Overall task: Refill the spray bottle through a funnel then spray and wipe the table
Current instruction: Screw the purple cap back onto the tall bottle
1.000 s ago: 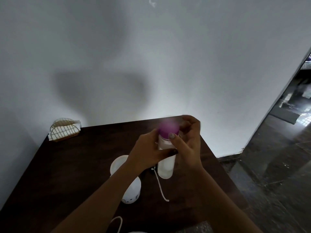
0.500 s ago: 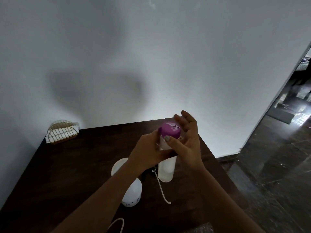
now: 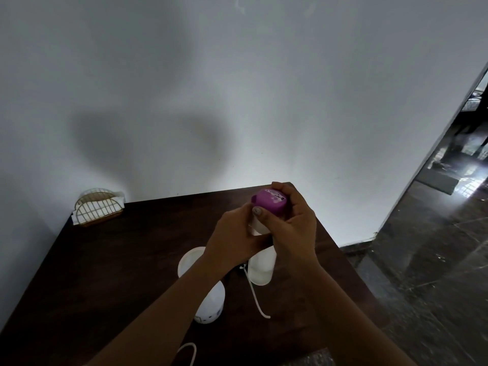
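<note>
White translucent plastic spray bottle (image 3: 261,270) upright above dark wooden table (image 3: 105,273), right of white cup (image 3: 208,294). Left hand (image 3: 235,239) wraps body, likely to steady it. Right hand (image 3: 293,223) fingers closed around purple cap (image 3: 270,200), probably for twisting. Funnel not seen.

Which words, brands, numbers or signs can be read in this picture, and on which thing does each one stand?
No text can be read.
Purple plastic cap of the white translucent spray bottle: pale marks on top, too blurred to read.
White plastic jug: small dark marks near its base, too small to read.
Gold wire napkin holder: no writing shows.
</note>
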### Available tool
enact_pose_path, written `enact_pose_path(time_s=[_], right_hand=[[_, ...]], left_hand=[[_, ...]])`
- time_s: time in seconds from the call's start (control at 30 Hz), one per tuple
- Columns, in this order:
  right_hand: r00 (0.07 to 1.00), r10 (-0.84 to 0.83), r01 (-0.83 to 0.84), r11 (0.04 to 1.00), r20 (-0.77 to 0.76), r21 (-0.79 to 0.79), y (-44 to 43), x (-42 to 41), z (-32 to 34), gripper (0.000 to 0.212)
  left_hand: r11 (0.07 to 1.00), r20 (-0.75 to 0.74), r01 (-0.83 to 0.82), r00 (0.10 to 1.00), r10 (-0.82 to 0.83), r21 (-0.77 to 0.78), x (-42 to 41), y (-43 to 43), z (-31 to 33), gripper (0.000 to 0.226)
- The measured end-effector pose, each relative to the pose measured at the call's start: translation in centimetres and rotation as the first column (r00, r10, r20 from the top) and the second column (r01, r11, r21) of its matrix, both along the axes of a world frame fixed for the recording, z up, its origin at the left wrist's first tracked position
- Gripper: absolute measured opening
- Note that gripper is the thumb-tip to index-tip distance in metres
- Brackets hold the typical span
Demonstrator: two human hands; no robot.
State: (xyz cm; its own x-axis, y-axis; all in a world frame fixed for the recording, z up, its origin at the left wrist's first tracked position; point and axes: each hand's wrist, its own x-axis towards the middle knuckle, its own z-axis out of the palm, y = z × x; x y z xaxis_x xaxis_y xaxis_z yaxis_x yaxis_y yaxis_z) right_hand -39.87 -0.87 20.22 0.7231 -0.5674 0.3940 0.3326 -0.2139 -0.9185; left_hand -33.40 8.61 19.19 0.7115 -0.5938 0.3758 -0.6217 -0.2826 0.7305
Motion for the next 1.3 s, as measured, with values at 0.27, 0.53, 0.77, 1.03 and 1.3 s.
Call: enact_pose_path(time_s=[0.27,0.53,0.77,1.03,1.3], right_hand=[[0.972,0.209,-0.226,0.953,-0.105,-0.201,-1.5,-0.2,3.0,0.057],[0.995,0.042,-0.069,0.947,-0.092,-0.314,-0.2,1.5,4.2,0.045],[0.986,0.024,-0.083,0.928,-0.165,-0.363,1.8,3.3,4.6,0.05],[0.962,0.074,-0.233,0.728,-0.264,-0.645,4.3,9.6,6.4,0.059],[0.919,0.099,-0.37,0.547,-0.381,-0.751,8.1,19.2,3.8,0.062]], left_hand=[[0.995,-0.131,0.077,0.988,-0.085,-0.059,0.1,0.0,1.8,0.058],[0.996,-0.054,0.006,0.999,-0.011,-0.087,1.2,-0.4,2.2,0.053],[0.999,-0.1,0.021,0.995,-0.024,-0.028,3.6,1.3,2.0,0.054],[0.996,-0.083,-0.087,0.993,0.087,0.003,10.1,7.5,3.2,0.063],[0.954,-0.106,-0.293,0.949,0.298,0.065,17.1,11.8,0.2,0.058]])
